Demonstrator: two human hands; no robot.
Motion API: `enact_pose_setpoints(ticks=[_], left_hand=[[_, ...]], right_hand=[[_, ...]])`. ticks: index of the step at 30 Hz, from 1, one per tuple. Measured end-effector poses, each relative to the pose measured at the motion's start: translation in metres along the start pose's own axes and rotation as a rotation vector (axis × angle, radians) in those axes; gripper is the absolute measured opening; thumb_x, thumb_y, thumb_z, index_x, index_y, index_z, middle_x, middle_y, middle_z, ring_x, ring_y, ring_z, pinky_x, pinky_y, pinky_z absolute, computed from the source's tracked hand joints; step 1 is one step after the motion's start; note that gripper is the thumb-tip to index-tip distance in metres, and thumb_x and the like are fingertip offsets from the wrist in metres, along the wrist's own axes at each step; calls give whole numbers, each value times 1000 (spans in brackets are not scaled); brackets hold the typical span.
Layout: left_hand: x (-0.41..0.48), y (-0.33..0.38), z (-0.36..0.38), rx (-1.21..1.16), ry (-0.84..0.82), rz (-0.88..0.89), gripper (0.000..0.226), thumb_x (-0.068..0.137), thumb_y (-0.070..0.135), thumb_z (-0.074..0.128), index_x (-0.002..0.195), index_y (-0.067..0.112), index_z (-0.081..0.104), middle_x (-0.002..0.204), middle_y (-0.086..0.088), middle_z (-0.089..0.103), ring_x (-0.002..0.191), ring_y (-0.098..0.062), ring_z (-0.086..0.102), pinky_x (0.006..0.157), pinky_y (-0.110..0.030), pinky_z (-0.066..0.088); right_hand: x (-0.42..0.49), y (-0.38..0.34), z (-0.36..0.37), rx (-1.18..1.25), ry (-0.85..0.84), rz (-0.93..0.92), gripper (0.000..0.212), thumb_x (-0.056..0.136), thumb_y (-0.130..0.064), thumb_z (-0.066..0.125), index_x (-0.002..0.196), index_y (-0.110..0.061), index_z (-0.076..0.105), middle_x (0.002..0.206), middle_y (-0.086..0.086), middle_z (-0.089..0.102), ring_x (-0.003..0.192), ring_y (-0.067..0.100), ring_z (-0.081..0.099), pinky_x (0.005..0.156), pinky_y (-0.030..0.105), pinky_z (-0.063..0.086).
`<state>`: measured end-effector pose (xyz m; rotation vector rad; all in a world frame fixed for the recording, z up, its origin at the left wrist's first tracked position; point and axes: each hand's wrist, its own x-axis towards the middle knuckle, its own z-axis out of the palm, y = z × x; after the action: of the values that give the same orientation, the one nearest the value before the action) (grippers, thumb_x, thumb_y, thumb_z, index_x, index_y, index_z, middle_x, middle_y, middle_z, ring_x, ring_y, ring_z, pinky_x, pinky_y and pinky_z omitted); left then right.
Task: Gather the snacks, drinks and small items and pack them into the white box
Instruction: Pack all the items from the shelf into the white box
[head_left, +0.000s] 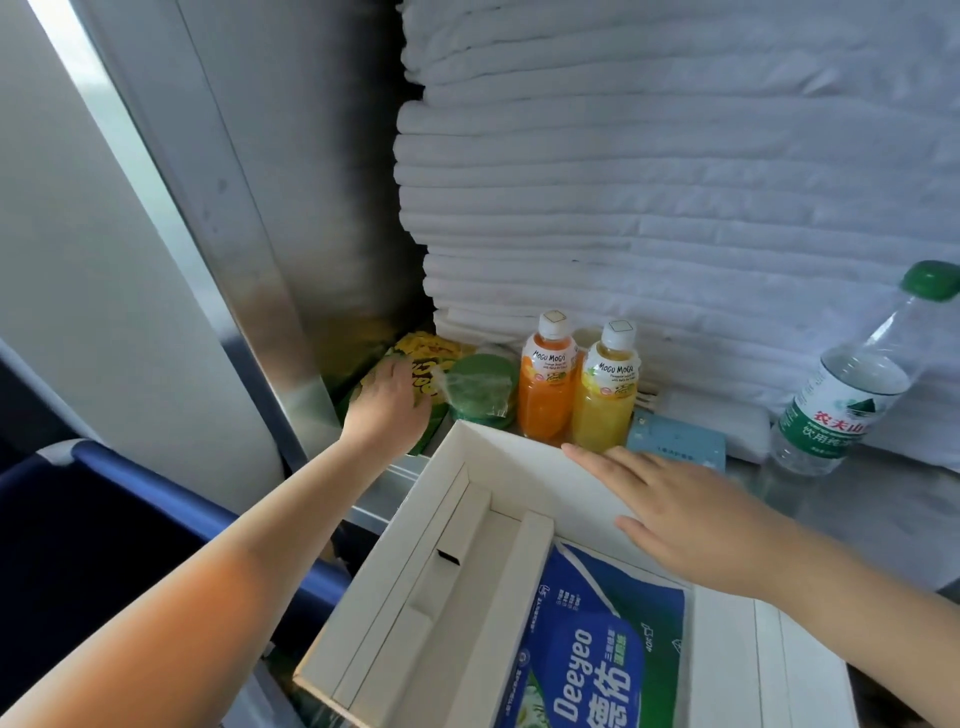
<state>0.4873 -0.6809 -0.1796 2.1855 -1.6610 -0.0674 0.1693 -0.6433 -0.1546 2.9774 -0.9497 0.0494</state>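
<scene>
- Stacked white towels (675, 182) back a steel surface (883, 493).
- The open white cardboard box (519, 478) holds only a blue-and-green tissue pack (597, 649), so packing looks barely begun.
- The left hand (389, 400) lies on a yellow-green snack packet (415, 353); I cannot tell whether it grips it.
- The right hand (670, 509) rests flat, fingers straight, on the box's far wall.
- Left to pack: round green wrapped discs (480, 387), an orange juice bottle (545, 395), a yellow juice bottle (605, 405), a pale blue carton (675, 441) and a clear water bottle (841, 400).

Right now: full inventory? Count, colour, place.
white box: 1, white, front centre
Deeyeo pack: 1, blue-green, inside box
orange juice bottle: 1, orange, upright behind box
yellow juice bottle: 1, yellow, right of orange one
water bottle: 1, clear, green cap, far right
round packs: stack, green, left of juices
snack bag: 1, yellow-green, far left
small carton: 1, pale blue, behind box
towels: stack, white, back
left hand: 1, touching snack bag
right hand: 1, flat over box rim
</scene>
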Motion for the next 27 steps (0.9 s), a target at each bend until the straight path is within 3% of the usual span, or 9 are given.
enact_pose_setpoints(ticks=[6, 13, 19, 27], left_hand=[[30, -9, 22, 192, -105, -86, 65, 95, 44, 41, 145, 8, 20, 150, -12, 26, 136, -30, 27, 107, -46, 32], [47, -16, 35, 258, -345, -191, 76, 91, 65, 26, 151, 24, 1, 157, -14, 2, 143, -34, 4, 113, -51, 10], [61, -18, 24, 133, -440, -252, 107, 75, 75, 50, 150, 24, -6, 157, -13, -1, 143, -35, 1, 113, -51, 12], [66, -17, 20, 179, -442, -281, 112, 70, 76, 56, 150, 25, -5, 155, -16, 2, 142, -36, 3, 110, -57, 15]], right_hand=[[2, 0, 1, 31, -13, 31, 79, 98, -41, 33, 131, -48, -39, 144, -14, 28, 119, 8, 45, 92, 28, 48], [3, -2, -2, 71, -26, 56, 78, 98, -42, 33, 128, -51, -39, 143, -18, 28, 119, 4, 44, 92, 24, 48], [4, -4, -5, 91, -33, 66, 77, 98, -43, 32, 127, -52, -38, 143, -19, 28, 120, 3, 43, 91, 22, 47], [3, -4, -6, 128, -36, 76, 75, 98, -42, 34, 131, -53, -33, 141, -20, 29, 117, 3, 44, 90, 21, 45]])
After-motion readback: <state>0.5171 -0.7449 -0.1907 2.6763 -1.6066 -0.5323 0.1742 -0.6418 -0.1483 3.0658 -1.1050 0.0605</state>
